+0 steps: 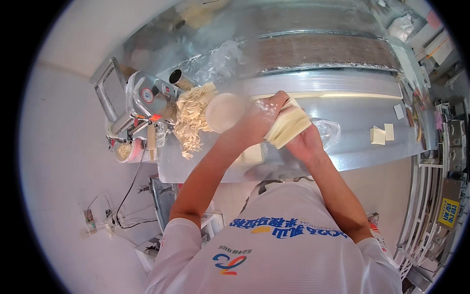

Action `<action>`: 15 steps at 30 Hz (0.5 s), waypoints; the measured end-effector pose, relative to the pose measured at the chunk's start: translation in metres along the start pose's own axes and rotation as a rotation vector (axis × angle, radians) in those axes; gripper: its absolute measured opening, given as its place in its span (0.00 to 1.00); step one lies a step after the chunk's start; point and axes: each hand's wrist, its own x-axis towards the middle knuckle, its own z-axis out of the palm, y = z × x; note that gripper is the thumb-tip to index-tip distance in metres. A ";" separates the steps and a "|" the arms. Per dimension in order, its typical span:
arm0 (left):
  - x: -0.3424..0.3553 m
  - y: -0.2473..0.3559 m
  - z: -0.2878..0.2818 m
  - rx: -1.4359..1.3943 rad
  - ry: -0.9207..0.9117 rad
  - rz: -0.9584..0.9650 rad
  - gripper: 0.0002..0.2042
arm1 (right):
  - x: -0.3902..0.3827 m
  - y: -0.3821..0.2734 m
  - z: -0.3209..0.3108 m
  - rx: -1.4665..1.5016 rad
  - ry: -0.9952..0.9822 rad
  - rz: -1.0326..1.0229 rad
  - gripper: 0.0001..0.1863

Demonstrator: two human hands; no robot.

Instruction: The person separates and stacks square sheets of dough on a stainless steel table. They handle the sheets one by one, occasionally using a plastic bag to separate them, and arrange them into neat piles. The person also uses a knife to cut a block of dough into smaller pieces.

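Between my two hands, above the metal table (352, 117), is a thick stack of pale yellow square dough wrappers (290, 126). Floury at the back, my left hand (267, 113) grips the stack from its left and far side. My right hand (307, 143) supports it from the lower right, fingers partly hidden beneath. Another pale stack of dough sheets (252, 155) lies on the table below my left wrist. Close to my left forearm stands a round whitish container (225, 113), beside a heap of cut dough strips (192, 116).
A dough machine (147, 95) wrapped in plastic stands at the left, with a metal cylinder (180, 79) near it. A clear plastic bag (329, 131) lies right of my hands. Loose wrappers (377, 135) rest farther right. A long dough strip (352, 95) runs along a metal bar (342, 84).
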 end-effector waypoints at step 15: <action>-0.014 -0.007 0.044 0.462 0.224 0.141 0.11 | -0.039 -0.017 0.017 -0.002 0.060 0.071 0.32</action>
